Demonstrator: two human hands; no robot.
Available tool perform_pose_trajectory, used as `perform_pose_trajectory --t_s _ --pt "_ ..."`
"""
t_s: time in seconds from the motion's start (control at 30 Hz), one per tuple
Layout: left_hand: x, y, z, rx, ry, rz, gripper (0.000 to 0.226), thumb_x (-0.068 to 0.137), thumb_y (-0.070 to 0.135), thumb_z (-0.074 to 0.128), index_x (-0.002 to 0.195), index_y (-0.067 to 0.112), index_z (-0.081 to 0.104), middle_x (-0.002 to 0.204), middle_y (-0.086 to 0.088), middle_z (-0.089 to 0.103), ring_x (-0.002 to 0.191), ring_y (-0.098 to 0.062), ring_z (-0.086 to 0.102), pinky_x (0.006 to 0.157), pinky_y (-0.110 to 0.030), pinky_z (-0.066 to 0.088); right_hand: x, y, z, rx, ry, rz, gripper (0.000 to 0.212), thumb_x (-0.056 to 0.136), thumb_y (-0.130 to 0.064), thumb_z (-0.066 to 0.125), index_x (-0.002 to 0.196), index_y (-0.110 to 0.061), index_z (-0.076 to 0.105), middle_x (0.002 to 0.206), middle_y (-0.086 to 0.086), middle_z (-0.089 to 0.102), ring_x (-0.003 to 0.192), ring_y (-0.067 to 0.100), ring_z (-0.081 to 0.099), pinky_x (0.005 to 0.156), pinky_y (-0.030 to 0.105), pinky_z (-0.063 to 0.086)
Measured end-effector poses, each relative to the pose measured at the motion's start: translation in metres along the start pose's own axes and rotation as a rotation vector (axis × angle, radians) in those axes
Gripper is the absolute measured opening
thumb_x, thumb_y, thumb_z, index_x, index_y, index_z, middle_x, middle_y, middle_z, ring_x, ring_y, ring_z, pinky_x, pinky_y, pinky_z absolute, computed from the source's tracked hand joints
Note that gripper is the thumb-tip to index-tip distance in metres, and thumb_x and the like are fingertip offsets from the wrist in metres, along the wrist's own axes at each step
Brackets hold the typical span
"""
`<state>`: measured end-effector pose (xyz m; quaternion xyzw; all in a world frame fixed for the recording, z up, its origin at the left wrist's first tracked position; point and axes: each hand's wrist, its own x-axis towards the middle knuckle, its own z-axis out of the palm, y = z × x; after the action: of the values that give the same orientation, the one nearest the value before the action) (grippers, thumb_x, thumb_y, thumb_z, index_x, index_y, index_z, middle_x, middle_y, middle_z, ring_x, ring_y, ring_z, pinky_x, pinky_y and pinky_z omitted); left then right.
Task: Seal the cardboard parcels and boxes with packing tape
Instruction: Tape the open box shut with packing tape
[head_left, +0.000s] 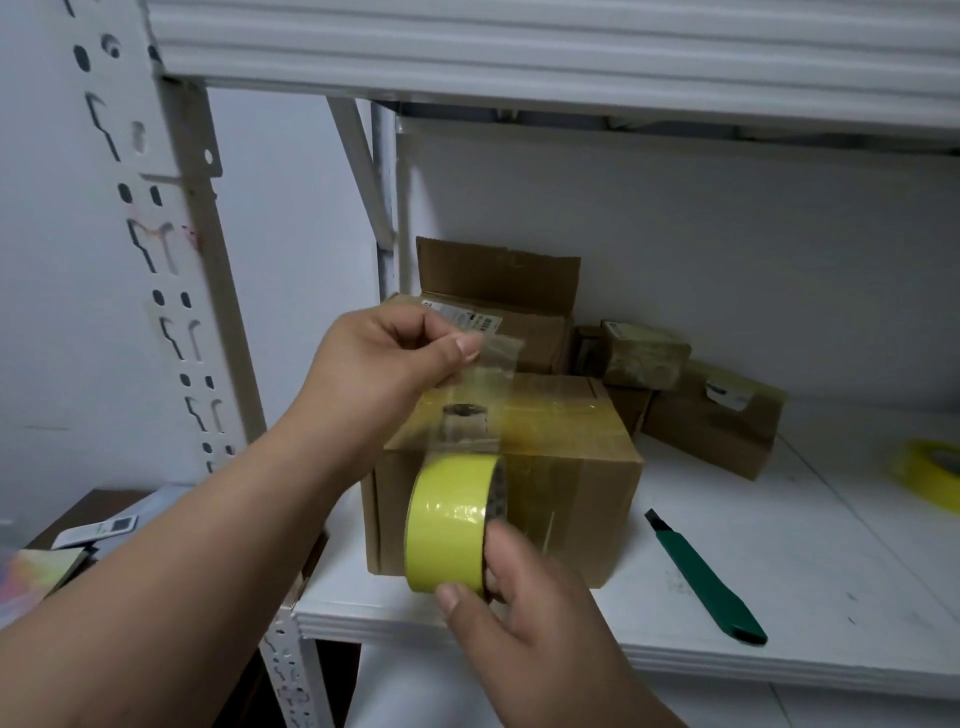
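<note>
Held in front of the nearest cardboard box (561, 467): a yellow packing tape roll (449, 525), gripped at its lower edge by the right hand (524, 613), thumb on the outer face and fingers apparently behind or inside the core, probably so the roll can turn and pay out. Pinched between thumb and fingers of the left hand (389, 358): the free end of the tape strip (467, 400), drawn up and away from the roll, likely to keep the clear film taut and off itself before laying it across the box top. Hands well apart, one above the other, with the strip stretched between them.

Standing at the front edge of the white shelf (779, 545): that box, flaps down, with glossy tape already showing across its top and front. Probably set near the edge for easy reach. Behind it, an open box (493, 291) with one flap upright, apparently unsealed. To the right, small taped parcels (649, 358) stacked loosely against the back wall, seemingly finished.

Lying on the shelf right of the box: a green utility knife (706, 577), blade end pointing away, within reach for cutting the strip. At the far right edge, a second yellow tape roll (930, 467).

Printed labels on the rear box and one parcel, with barcode-like marks; text too small to read. No brand legible on the roll.
</note>
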<state>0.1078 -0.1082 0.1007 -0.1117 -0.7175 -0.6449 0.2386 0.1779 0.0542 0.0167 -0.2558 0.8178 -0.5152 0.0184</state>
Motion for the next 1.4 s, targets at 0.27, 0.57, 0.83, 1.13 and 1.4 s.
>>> perform_pose_trajectory --t_s 0.27,0.57,0.83,1.13,1.4 --pt "0.046 -0.022 -0.011 -0.02 0.063 -0.159 0.016 0.087 0.019 0.073 0.073 0.01 0.069 0.063 -0.002 0.059 0.059 -0.013 0.05 0.059 -0.026 0.044 -0.005 0.014 0.002 0.485 -0.062 0.26 0.069 0.061 -0.071 0.07 0.107 -0.019 0.069 0.093 0.012 0.075 0.09 0.029 0.071 0.083 0.042 0.056" --pt "0.076 -0.049 -0.002 0.114 0.044 -0.157 0.022 0.086 0.015 0.074 0.071 -0.002 0.068 0.059 -0.007 0.062 0.056 -0.009 0.058 0.057 -0.016 0.047 0.012 0.02 0.024 0.408 0.147 0.331 0.015 0.078 -0.044 0.06 0.085 -0.037 0.07 0.077 0.007 0.073 0.069 0.023 0.074 0.067 0.03 0.058" --pt "0.106 -0.076 -0.006 0.329 -0.037 -0.23 0.023 0.084 0.023 0.076 0.068 0.008 0.073 0.074 -0.004 0.073 0.081 -0.014 0.071 0.087 -0.042 0.057 0.026 0.008 0.002 0.445 -0.042 0.34 0.033 0.07 -0.031 0.062 0.102 -0.03 0.067 0.095 0.009 0.076 0.089 0.024 0.074 0.092 0.043 0.055" --pt "0.125 -0.095 -0.001 0.442 -0.1 -0.318 0.015 0.087 0.033 0.073 0.087 0.018 0.072 0.117 -0.001 0.068 0.103 -0.023 0.065 0.084 -0.03 0.057 0.044 0.008 -0.004 0.358 -0.025 0.304 0.035 0.06 -0.047 0.061 0.095 -0.044 0.065 0.1 0.001 0.075 0.096 0.022 0.071 0.095 0.047 0.053" --pt "0.127 -0.116 0.0 0.515 -0.119 -0.374 0.018 0.086 0.037 0.074 0.081 0.02 0.071 0.095 0.002 0.069 0.074 -0.017 0.063 0.063 -0.028 0.05 0.052 0.014 -0.005 0.294 -0.044 0.299 0.042 0.055 -0.058 0.056 0.096 -0.052 0.058 0.1 -0.001 0.075 0.095 0.019 0.071 0.095 0.046 0.052"
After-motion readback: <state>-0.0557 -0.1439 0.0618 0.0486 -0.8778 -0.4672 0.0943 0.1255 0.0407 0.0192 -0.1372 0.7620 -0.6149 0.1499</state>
